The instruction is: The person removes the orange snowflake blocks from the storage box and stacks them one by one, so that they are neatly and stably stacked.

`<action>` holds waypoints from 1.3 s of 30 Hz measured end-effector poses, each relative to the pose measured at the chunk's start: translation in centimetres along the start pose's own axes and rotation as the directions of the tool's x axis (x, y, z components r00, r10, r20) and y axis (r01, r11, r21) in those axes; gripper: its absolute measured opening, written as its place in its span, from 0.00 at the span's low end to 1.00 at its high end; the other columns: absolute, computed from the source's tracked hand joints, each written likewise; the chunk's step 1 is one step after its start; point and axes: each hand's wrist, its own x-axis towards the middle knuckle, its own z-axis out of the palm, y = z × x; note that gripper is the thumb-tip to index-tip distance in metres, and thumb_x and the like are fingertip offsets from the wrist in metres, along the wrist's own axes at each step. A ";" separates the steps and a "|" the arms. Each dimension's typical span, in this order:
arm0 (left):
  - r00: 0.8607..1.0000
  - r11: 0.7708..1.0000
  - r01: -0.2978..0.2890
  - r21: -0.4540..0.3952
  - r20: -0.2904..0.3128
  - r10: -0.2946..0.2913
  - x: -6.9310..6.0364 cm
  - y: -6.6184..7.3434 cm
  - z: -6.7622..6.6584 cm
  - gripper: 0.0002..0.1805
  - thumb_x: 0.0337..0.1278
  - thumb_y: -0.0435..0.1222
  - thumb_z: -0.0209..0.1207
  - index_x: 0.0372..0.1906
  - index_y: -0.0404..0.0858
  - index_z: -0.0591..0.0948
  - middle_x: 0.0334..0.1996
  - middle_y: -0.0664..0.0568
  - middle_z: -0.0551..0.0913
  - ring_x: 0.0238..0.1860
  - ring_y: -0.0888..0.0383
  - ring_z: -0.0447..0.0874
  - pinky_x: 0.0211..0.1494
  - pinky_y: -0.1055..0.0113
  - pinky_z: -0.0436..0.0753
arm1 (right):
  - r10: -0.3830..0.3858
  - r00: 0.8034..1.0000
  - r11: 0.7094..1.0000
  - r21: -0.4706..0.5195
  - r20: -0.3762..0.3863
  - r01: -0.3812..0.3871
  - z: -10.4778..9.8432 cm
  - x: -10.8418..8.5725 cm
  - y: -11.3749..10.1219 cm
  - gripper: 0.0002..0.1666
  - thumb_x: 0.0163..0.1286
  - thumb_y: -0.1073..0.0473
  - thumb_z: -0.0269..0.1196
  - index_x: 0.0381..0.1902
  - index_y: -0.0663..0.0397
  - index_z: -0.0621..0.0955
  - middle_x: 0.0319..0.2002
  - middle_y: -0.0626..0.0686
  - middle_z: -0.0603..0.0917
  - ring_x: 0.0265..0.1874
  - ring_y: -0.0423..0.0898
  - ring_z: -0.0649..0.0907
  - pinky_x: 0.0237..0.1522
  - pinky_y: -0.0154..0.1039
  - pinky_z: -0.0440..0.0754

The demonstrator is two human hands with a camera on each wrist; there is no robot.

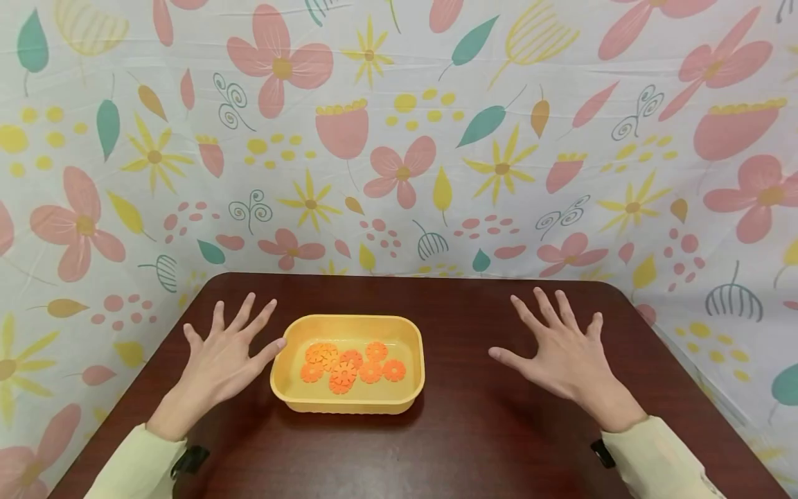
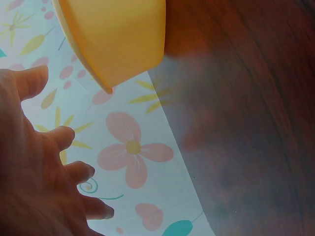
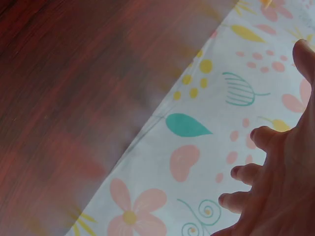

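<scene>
A white cloth (image 1: 349,41) printed with pink, yellow and teal flowers and leaves rises behind the tub and runs down on either side of it. The dark reddish-brown table (image 1: 486,443) lies under the tub and reaches out all round it. The yellow tub (image 1: 347,407) itself is shallow, round-cornered and open at the top. The left hand (image 1: 226,357) is just left of the tub, fingers spread wide and holding nothing; its thumb overlaps the tub's rim in the head view, but the left wrist view shows a gap between them. The right hand (image 1: 561,353) is well apart to the tub's right, likewise spread wide and holding nothing. Pale sleeves (image 1: 661,461) come in nearer the wearer than the tub, with a dark wrist piece (image 1: 189,461) at each cuff. Inside the tub, on its floor, lie small orange notched discs (image 1: 370,372), several overlapping towards its middle and left.
</scene>
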 end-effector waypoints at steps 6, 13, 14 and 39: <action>1.000 1.000 -0.018 -0.016 -0.011 0.018 -0.3 0.2 -0.1 0.46 0.72 0.67 0.52 0.87 0.54 0.54 0.84 0.39 0.50 0.79 0.22 0.41 0.63 0.12 0.39 | -0.021 1.000 0.999 0.025 0.010 0.021 0.0 0.4 -1.3 0.65 0.61 0.09 0.51 0.86 0.38 0.58 0.84 0.63 0.52 0.82 0.67 0.46 0.64 0.87 0.36; 0.999 0.999 -0.040 -0.027 -0.019 0.040 -0.6 0.4 0.2 0.48 0.71 0.68 0.53 0.87 0.50 0.55 0.84 0.40 0.52 0.80 0.26 0.45 0.65 0.15 0.46 | -0.045 0.999 0.998 0.045 -0.009 0.045 0.3 0.6 -2.4 0.66 0.60 0.09 0.51 0.86 0.36 0.57 0.84 0.61 0.53 0.82 0.65 0.49 0.67 0.84 0.42; 0.999 0.999 -0.039 -0.030 -0.020 0.039 -0.7 0.4 0.2 0.49 0.71 0.67 0.53 0.87 0.49 0.55 0.84 0.40 0.52 0.80 0.26 0.45 0.66 0.15 0.46 | -0.052 0.999 0.997 0.052 -0.011 0.053 0.3 0.6 -2.6 0.66 0.60 0.09 0.52 0.86 0.36 0.58 0.84 0.61 0.53 0.82 0.66 0.49 0.67 0.84 0.43; 0.999 0.935 -0.015 -0.355 -0.044 -0.001 -4.2 0.9 1.7 0.55 0.66 0.57 0.69 0.86 0.42 0.52 0.77 0.32 0.64 0.72 0.29 0.67 0.65 0.29 0.72 | -0.339 0.941 0.927 0.161 -0.024 0.338 0.6 3.7 -11.6 0.56 0.65 0.29 0.70 0.83 0.47 0.66 0.78 0.58 0.67 0.71 0.62 0.71 0.62 0.71 0.74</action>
